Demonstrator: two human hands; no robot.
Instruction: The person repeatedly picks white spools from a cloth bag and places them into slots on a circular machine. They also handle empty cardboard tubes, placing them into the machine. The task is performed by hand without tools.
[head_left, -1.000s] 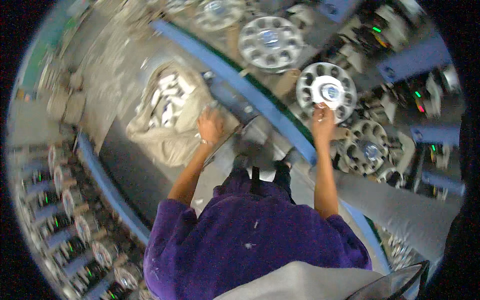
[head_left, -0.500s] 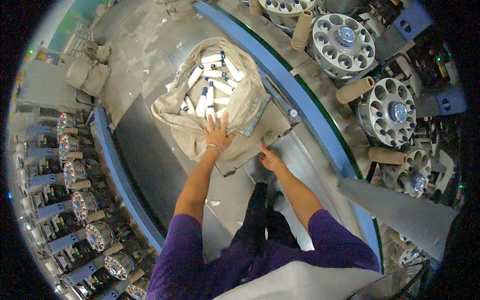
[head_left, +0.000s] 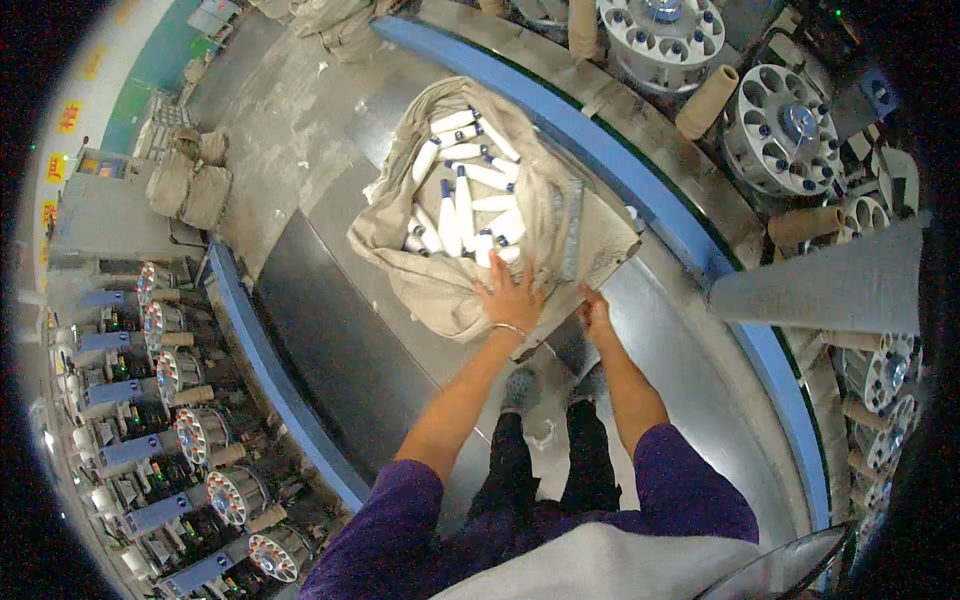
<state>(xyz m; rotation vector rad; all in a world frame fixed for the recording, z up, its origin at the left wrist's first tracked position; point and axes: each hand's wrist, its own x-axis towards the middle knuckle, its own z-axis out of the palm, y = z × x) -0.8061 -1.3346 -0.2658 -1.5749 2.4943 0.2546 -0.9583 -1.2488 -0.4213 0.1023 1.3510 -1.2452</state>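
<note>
A beige cloth sack (head_left: pixel 420 290) lies with its mouth rolled back, and several white yarn bobbins (head_left: pixel 465 205) with dark blue tips are heaped in it. My left hand (head_left: pixel 510 302), with a bracelet at the wrist, rests on the sack's near rim beside the closest bobbins, fingers spread and holding nothing. Under the sack is a flat brownish board (head_left: pixel 600 240) with worn dark corners. My right hand (head_left: pixel 596 313) is at the board's near edge, its fingers curled about the edge; their undersides are hidden.
Blue rails (head_left: pixel 290 390) border the aisle on both sides. Beyond them stand winding machines with round bobbin magazines (head_left: pixel 782 130) and brown cones (head_left: pixel 707 102). A grey duct (head_left: pixel 820 275) juts in at the right. More stuffed sacks (head_left: pixel 190 185) sit at the far left.
The sack, board and both my hands have shifted right in view together as the view turned. My feet now show farther apart near the board. Both hands keep their places on sack and board.
</note>
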